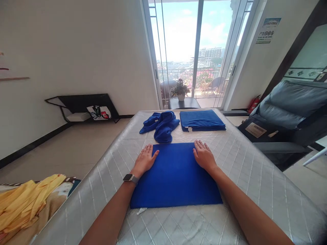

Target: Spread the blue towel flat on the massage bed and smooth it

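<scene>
A blue towel (176,177) lies spread flat as a rectangle on the silver quilted mattress (245,170). My left hand (145,159) rests flat on its far left corner, fingers stretched out, a watch on the wrist. My right hand (203,154) lies flat on the far right corner, fingers spread. Neither hand grips anything. Beyond them lies a crumpled blue towel (162,126), and to its right a neat stack of folded blue towels (201,120).
A yellow cloth (22,200) lies at the lower left. A grey massage chair (288,115) stands to the right. A small table with a potted plant (181,90) stands before the glass balcony doors. A black low shelf (81,107) sits against the left wall.
</scene>
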Available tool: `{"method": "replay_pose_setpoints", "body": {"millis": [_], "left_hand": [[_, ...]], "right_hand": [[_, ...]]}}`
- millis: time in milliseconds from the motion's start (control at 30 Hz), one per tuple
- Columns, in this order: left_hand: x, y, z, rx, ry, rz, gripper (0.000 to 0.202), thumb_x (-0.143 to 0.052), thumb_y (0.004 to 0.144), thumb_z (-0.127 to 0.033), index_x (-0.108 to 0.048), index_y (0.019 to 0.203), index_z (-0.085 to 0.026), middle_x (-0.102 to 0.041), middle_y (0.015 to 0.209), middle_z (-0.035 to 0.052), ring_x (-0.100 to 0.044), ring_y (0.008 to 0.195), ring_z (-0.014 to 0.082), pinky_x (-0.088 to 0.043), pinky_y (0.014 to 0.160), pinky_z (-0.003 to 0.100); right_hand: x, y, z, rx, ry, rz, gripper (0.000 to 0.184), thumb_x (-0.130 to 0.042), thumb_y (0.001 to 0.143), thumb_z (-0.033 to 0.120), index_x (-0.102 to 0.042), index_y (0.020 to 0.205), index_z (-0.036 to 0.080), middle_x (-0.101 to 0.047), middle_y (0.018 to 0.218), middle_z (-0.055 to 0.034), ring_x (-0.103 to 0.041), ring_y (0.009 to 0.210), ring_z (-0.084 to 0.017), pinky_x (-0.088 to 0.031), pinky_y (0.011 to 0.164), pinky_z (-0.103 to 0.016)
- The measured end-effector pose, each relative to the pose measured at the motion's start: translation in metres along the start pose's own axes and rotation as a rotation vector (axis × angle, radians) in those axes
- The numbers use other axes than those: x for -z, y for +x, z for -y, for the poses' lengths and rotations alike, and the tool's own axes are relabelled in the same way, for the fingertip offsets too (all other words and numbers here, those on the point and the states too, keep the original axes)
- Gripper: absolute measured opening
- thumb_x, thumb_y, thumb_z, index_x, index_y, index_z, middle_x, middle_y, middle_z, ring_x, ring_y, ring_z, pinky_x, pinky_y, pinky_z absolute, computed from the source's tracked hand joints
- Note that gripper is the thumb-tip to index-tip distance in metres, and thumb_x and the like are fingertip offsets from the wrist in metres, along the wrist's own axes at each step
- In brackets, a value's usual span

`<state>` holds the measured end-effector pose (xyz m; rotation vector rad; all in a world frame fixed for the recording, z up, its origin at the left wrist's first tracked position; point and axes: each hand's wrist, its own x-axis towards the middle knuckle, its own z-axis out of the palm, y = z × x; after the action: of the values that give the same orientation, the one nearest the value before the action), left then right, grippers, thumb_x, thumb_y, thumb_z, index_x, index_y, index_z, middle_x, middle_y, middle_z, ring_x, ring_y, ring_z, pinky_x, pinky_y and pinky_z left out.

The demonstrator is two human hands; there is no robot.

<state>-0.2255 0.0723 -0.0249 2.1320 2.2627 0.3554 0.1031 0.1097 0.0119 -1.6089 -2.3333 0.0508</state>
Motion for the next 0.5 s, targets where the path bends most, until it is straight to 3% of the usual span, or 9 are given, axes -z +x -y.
{"method": "replay_pose_setpoints", "body": {"millis": [100,300,433,500], "left_hand": [[0.000,-0.001,0.000,-0.014,0.002,-0.009,0.084,-0.011,0.099,-0.066,-0.031,0.153,-0.004,-0.030,0.161,0.0185,-0.024,0.151,0.0284,-0.021,0.123,0.045],[0.004,-0.005,0.000,0.003,-0.034,-0.073,0.083,-0.012,0.099,-0.065,-0.034,0.151,-0.004,-0.035,0.159,0.0197,-0.029,0.149,0.0292,-0.025,0.122,0.046],[0.017,-0.009,-0.003,-0.006,-0.009,-0.144,0.082,-0.014,0.101,-0.062,-0.039,0.148,0.000,-0.040,0.156,0.0221,-0.032,0.148,0.0305,-0.026,0.122,0.046],[0.022,-0.012,-0.015,-0.043,-0.006,-0.185,0.079,-0.015,0.101,-0.060,-0.041,0.147,0.000,-0.042,0.154,0.0222,-0.033,0.147,0.0300,-0.027,0.122,0.047]], "right_hand": [[0.005,-0.005,0.001,0.012,0.031,0.044,0.060,-0.021,0.104,0.035,-0.035,0.155,0.007,-0.031,0.161,-0.0103,-0.021,0.151,-0.021,-0.014,0.123,-0.040],[-0.002,-0.009,0.002,-0.039,0.020,0.231,0.066,-0.021,0.104,0.044,-0.023,0.158,0.006,-0.017,0.165,-0.0099,-0.012,0.153,-0.022,-0.012,0.124,-0.041],[-0.005,-0.011,0.004,-0.066,0.006,0.234,0.067,-0.019,0.104,0.045,-0.020,0.159,0.007,-0.016,0.166,-0.0101,-0.009,0.153,-0.021,-0.010,0.124,-0.040],[-0.005,-0.011,0.005,-0.073,0.009,0.222,0.067,-0.019,0.104,0.045,-0.020,0.159,0.007,-0.016,0.165,-0.0107,-0.009,0.153,-0.021,-0.009,0.124,-0.040]]}}
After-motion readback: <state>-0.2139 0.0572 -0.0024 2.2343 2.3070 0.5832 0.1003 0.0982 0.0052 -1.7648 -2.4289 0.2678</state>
